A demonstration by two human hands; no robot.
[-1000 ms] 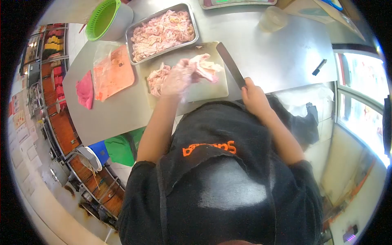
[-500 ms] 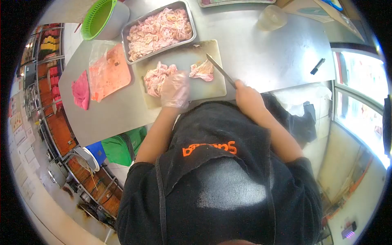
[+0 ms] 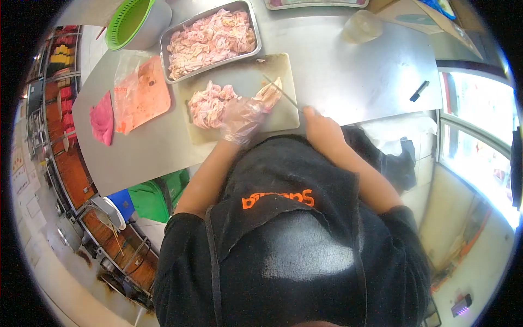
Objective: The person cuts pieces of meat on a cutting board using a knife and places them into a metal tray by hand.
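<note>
My left hand (image 3: 242, 117), in a clear plastic glove, has its fingers closed on the near end of a small piece of raw chicken skin (image 3: 270, 94), pale pink and yellowish. Just left of the glove lies a larger heap of raw chicken skin (image 3: 208, 104). Both rest on a pale cutting board (image 3: 283, 121). My bare right hand (image 3: 323, 131) grips the handle of a knife (image 3: 287, 97). The blade slants up and left across the right side of that small piece; whether it cuts in cannot be made out.
Behind the board stands a metal tray (image 3: 258, 48) heaped with more skin. To the left are a pink board (image 3: 150, 92) under a plastic bag, a pink cloth (image 3: 101, 119) and a green basket (image 3: 113, 34). A marker (image 3: 419, 91) and a plastic container (image 3: 362, 26) sit right.
My left hand has moved right from the heap to the small piece and taken hold of it. The piece is now bunched and more upright. The knife has shifted slightly left, its blade now over it.
</note>
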